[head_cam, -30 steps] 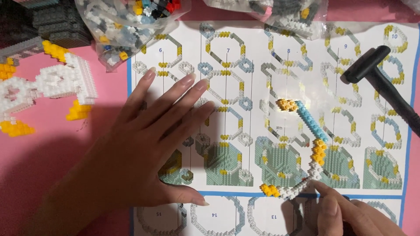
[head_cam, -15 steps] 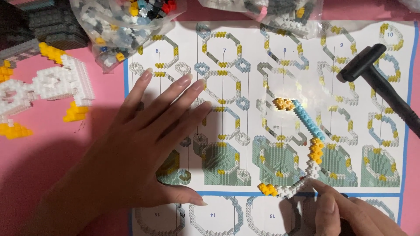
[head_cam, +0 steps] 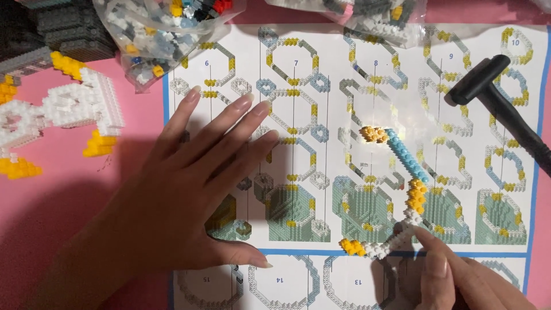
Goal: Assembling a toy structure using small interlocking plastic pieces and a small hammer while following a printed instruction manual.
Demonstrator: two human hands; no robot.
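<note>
**Small-brick chain laid over the printed sheet**

The brick chain (head_cam: 402,189) is a thin, knobbly strip of tiny studded plastic blocks: an orange cluster at its upper end, a straight sky-blue run slanting down to the right, then orange and white segments that bend back left to a second orange tip. It lies on the instruction sheet (head_cam: 321,74), a flat, glossy white paper with a blue border, printed with loops and grey-green blocks.

In the head view, the right hand (head_cam: 459,275) comes in from the lower right corner; its thumb and forefinger are pressed together on the white bend of the chain. The left hand (head_cam: 189,189) lies flat, palm down, fingers spread and long-nailed, pressing the sheet's left part.

A black hammer (head_cam: 493,97) with a matte head and straight handle rests on the sheet's upper right. A crinkled clear bag of loose bricks (head_cam: 160,28) sits at the top left, overlapping the sheet's corner. On the smooth pink tabletop (head_cam: 69,218) to the left stands a bumpy white-and-yellow brick model (head_cam: 63,115).
</note>
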